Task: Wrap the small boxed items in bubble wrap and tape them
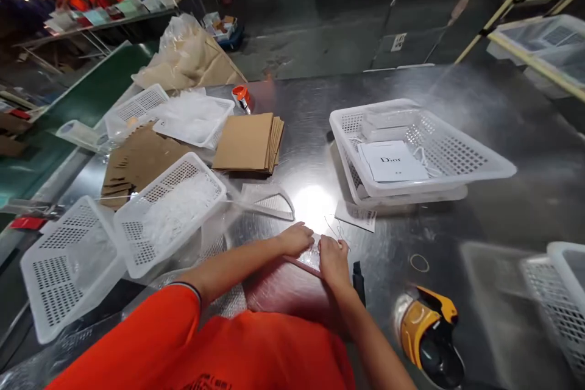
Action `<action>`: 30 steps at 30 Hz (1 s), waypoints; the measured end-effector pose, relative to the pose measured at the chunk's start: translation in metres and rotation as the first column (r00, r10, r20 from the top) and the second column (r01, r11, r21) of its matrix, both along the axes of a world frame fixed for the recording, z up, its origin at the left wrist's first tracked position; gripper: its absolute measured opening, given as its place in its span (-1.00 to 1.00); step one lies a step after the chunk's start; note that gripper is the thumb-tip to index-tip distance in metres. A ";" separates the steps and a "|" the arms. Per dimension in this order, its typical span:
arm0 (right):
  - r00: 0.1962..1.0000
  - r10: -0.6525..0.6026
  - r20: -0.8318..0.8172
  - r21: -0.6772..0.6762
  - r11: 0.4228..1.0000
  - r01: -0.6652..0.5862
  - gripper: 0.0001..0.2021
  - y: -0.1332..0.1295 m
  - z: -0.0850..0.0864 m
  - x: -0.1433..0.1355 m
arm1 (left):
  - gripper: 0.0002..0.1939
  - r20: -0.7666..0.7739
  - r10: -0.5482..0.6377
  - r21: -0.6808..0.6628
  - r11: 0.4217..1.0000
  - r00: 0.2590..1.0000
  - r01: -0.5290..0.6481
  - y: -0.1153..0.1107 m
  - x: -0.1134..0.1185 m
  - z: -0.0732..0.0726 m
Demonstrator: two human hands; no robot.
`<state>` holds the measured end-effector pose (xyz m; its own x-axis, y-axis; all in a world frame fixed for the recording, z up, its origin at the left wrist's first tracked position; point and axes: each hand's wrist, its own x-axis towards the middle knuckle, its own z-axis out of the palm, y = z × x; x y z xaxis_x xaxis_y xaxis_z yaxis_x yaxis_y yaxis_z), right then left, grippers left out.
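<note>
Close to my body at the table's near edge, a small flat packet in clear shiny wrap (309, 258) lies between my hands. My left hand (296, 239) is closed over its far left part, fingers curled. On its right end, my right hand (333, 261) is closed with the thumb along the edge. What is inside the wrap I cannot make out. A thin cord or wire (337, 228) loops out beyond my right hand. Just past it lies a printed paper slip (356, 216), and a black object (358, 280) sits beside my right wrist.
White baskets (423, 180) stand stacked at right, with a Dior card (392, 160) inside. Cardboard pieces (244, 143) are piled left of centre. A basket of white filler (171, 213) stands at left. A yellow tape dispenser (427, 332) and a rubber band (419, 263) lie at right.
</note>
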<state>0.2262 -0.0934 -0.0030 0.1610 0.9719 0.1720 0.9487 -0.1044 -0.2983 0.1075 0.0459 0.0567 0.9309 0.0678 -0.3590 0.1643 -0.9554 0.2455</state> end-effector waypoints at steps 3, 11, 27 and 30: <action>0.997 0.068 0.031 0.056 0.996 -0.070 -0.79 -0.006 -0.002 0.003 | -0.89 0.074 0.101 -0.023 0.995 0.992 -0.100 -0.017 -0.012 -0.007; 0.981 0.189 -0.053 0.117 0.976 -0.182 -0.79 -0.014 -0.018 0.008 | -0.86 0.015 0.352 -0.091 0.933 0.936 -0.349 -0.026 -0.013 -0.008; 0.964 0.204 -0.171 0.037 0.979 -0.200 -0.80 -0.010 -0.008 0.001 | -0.70 0.287 0.084 0.278 0.946 0.954 -0.167 -0.091 -0.073 -0.038; 0.968 0.188 -0.169 0.032 0.982 -0.185 -0.81 -0.015 -0.008 -0.006 | -0.65 0.321 0.063 0.307 0.937 0.945 -0.167 -0.103 -0.078 -0.041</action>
<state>0.2204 -0.1084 -0.0105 0.0059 0.9849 0.1733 0.8858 0.0753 -0.4580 0.0298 -0.0572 0.0159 0.9694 0.2455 -0.0024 0.2454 -0.9692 -0.0203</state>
